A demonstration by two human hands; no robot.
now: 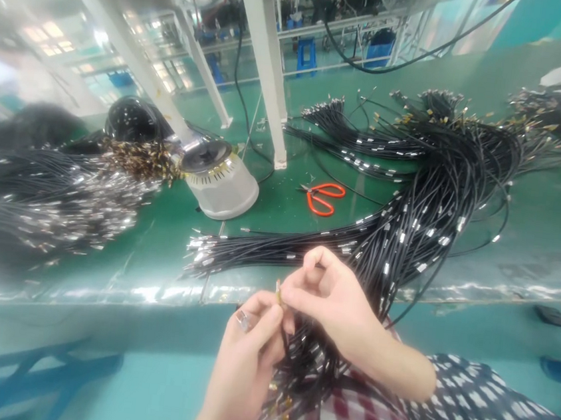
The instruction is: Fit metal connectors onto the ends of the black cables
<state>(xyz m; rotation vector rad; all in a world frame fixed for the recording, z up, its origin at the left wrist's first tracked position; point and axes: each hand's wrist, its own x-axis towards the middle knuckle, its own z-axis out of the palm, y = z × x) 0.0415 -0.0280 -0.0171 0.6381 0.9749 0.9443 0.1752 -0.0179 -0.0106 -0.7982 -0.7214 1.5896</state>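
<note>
One small gold-coloured metal tip, pinched by left hand and right hand near bundled black cables, likely wants light, steady pressure.

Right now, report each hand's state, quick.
Left hand: closed, its grip pinching a small gold-coloured piece.
Right hand: closed, thumb and finger pinched at the same small gold-coloured piece.

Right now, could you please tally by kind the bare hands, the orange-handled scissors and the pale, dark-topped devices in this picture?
Left hand and right hand: 2 hands
Orange-handled scissors: 1 pair
Pale, dark-topped device: 1
Total: 4
</note>
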